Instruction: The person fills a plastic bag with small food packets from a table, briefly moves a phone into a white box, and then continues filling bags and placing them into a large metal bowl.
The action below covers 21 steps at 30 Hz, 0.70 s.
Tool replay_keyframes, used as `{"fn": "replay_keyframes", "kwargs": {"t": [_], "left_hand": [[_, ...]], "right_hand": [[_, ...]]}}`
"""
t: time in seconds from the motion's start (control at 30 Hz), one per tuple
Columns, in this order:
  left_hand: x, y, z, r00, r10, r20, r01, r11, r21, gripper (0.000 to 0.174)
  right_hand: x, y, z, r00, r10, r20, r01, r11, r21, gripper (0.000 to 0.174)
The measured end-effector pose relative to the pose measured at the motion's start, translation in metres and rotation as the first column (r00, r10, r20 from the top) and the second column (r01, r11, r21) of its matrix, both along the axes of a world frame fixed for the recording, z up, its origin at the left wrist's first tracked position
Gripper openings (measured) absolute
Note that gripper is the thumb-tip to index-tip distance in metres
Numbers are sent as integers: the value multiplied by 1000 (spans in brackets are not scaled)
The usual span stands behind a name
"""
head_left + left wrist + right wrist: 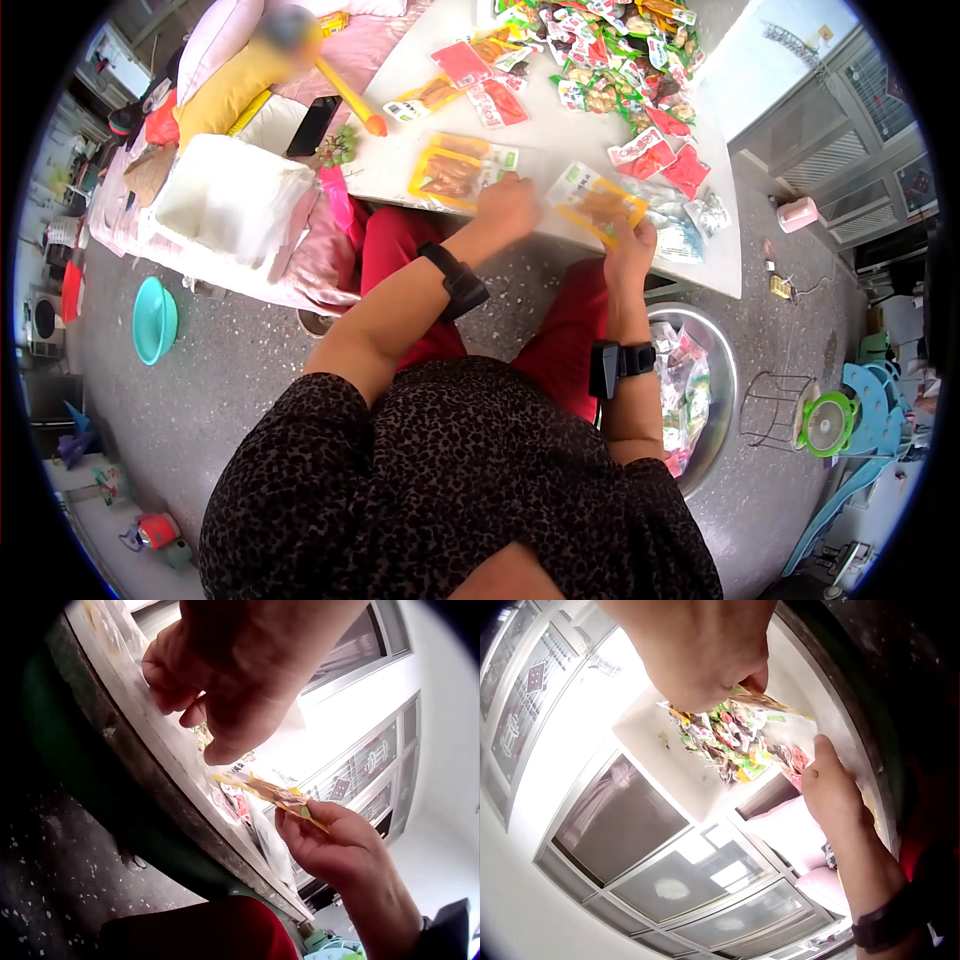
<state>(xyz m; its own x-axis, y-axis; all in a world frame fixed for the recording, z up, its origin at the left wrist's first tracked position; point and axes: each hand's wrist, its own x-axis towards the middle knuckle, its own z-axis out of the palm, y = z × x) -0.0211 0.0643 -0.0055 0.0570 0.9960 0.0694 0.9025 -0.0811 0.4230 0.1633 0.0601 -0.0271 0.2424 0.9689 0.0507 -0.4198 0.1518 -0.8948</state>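
Observation:
In the head view, my right hand (632, 252) pinches the lower edge of a clear packet with yellow trim and brown food inside (604, 208). This packet (274, 793) is seen nearly edge-on in the left wrist view, between right thumb and fingers. My left hand (508, 212) is over the table's near edge, with loosely bent fingers and nothing visible between them. Beside it lies a similar yellow-trimmed packet (448, 170), its right end overlapped by the hand. In the right wrist view, the left thumb is close to the held packet's pale end.
On the white table (390, 170) are red packets (497, 102), another yellow-trimmed packet (425, 100) and a large pile of small colourful packets (630, 60). A metal basin (722, 385) with packets stands on the floor at right. A white foam box (230, 195) lies at left.

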Motion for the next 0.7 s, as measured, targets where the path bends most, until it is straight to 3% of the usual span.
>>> {"fn": "replay_keyframes", "kwargs": {"t": [0.27,0.47,0.7], "left_hand": [[9,0,4,999,-32,4,33,999,-7,29],[3,-1,-7,992,43,114,-44,999,9,22],[-3,-28,8,986,-25,163,1,989,146,16]], "right_hand": [[-7,6,0,996,39,81,-38,999,-17,11],[-4,-1,6,987,134,-85,-144,982,-124,12],[-12,-8,19,934,248,-255,-308,923,-231,14]]}}
